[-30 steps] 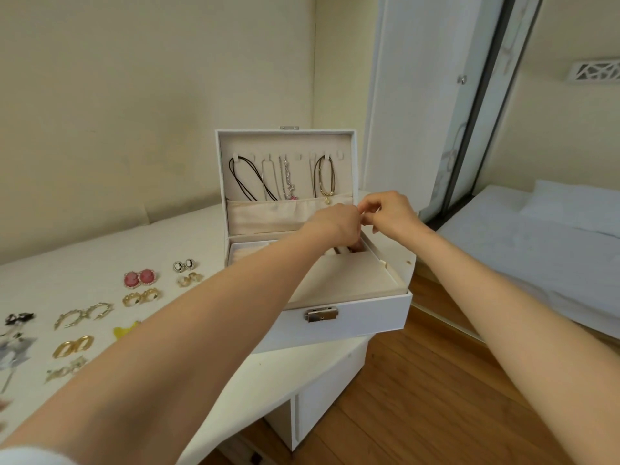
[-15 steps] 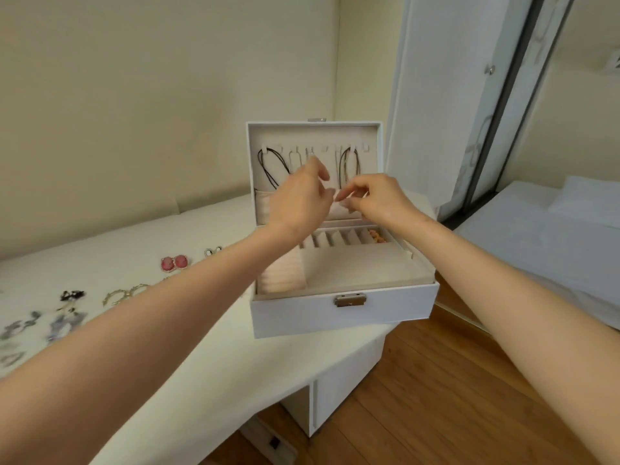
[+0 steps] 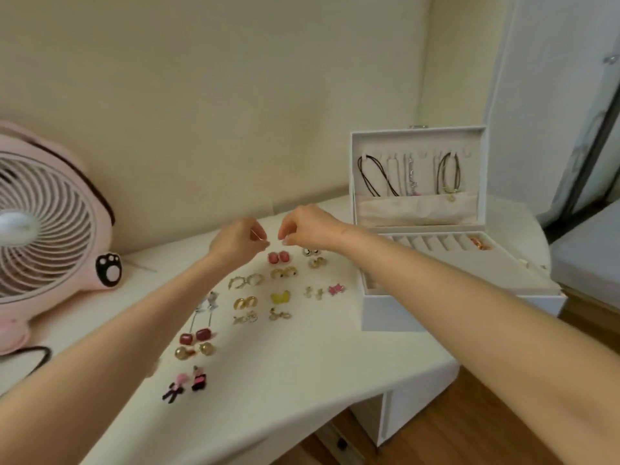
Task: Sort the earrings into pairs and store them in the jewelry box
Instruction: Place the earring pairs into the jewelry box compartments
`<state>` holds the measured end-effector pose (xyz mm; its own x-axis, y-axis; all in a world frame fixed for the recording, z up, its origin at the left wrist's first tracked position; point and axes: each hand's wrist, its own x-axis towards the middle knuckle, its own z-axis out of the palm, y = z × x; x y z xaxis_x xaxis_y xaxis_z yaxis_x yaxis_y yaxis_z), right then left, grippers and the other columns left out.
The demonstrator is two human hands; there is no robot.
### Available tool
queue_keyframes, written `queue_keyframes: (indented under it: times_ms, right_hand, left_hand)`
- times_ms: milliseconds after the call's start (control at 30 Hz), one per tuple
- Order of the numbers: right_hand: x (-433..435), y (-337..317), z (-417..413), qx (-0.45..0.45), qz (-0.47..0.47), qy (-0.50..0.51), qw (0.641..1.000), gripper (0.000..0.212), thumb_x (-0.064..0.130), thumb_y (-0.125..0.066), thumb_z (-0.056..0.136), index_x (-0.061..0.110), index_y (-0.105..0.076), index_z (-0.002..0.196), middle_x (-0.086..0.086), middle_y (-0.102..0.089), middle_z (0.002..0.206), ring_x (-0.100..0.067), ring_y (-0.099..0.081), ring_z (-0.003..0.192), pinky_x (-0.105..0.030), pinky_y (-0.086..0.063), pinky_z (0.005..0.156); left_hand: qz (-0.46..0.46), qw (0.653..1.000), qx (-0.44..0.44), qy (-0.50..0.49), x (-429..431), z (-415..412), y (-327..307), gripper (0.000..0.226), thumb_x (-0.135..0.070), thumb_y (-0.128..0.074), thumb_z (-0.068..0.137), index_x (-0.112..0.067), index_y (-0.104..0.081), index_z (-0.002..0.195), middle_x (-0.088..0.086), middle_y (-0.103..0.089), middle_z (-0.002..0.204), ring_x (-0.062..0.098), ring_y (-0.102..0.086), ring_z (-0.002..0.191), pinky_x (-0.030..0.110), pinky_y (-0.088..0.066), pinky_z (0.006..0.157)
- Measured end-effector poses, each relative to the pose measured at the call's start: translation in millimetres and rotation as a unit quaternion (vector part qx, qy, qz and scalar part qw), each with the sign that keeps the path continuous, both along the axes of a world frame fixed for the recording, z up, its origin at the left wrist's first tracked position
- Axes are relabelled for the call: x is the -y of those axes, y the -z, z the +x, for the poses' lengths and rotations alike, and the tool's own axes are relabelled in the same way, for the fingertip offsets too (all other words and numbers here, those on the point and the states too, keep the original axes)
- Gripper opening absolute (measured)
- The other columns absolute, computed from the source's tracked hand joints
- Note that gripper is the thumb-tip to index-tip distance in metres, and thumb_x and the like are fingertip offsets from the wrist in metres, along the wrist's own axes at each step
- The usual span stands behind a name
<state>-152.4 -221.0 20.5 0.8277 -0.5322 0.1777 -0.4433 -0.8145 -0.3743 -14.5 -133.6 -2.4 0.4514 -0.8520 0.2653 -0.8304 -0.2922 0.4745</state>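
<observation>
Several earring pairs lie in rows on the white table (image 3: 302, 380), among them a round pink pair (image 3: 278, 257), gold hoops (image 3: 246, 303) and a yellow pair (image 3: 280, 297). My left hand (image 3: 240, 243) and my right hand (image 3: 302, 228) hover close together just above the pink pair. Both have curled fingers with thumb and fingertips drawn together, and I see nothing between them. The white jewelry box (image 3: 463, 310) stands open at the right. An orange-gold earring (image 3: 478, 244) sits in its back right slot, and necklaces hang in the lid.
A pink fan (image 3: 50, 229) stands at the left, with a black cord (image 3: 37, 355) in front of it. A wall runs behind the table. Wooden floor (image 3: 469, 431) and a bed edge (image 3: 590, 250) lie to the right.
Both hands have left the jewelry box and moved left over the rows of earrings. The view has swung left, bringing the fan into sight.
</observation>
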Motion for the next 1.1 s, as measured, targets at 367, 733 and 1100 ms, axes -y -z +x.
queue_keyframes:
  times_ms: [367, 733, 1100]
  right_hand:
    - [15.6, 38.4, 45.0, -0.096, -0.002, 0.059, 0.994, 0.028, 0.009, -0.060, 0.087, 0.004, -0.063, 0.114, -0.015, -0.062, 0.113, -0.030, -0.060, 0.101, -0.039, -0.051, 0.089]
    - [17.0, 21.2, 27.6, 0.018, 0.016, 0.050, 0.998, 0.014, 0.000, -0.069, 0.078, 0.013, -0.063, 0.077, -0.008, -0.068, 0.096, -0.023, -0.065, 0.086, -0.037, -0.054, 0.080]
    - [36.1, -42.4, -111.0, 0.176, 0.168, 0.142, 0.959, 0.012, -0.002, -0.067, 0.082, -0.003, -0.068, 0.094, -0.010, -0.068, 0.076, -0.015, -0.065, 0.062, -0.023, -0.058, 0.061]
  left_hand:
    - [0.085, 0.996, -0.003, 0.008, 33.6, 15.3, 37.1, 0.028, -0.032, -0.069, 0.080, -0.020, -0.064, 0.105, 0.006, -0.063, 0.110, 0.022, -0.058, 0.103, 0.033, -0.047, 0.085]
    - [0.025, 0.998, -0.040, 0.035, 27.6, 4.6, 10.6, 0.025, -0.009, -0.075, 0.071, -0.013, -0.051, 0.074, 0.000, -0.054, 0.071, 0.020, -0.048, 0.070, 0.023, -0.032, 0.051]
    - [-0.109, 0.969, -0.027, 0.219, 52.3, -96.2, -56.4, 0.005, -0.003, -0.069, 0.079, -0.001, -0.066, 0.083, 0.005, -0.060, 0.076, -0.002, -0.055, 0.048, 0.008, -0.034, 0.043]
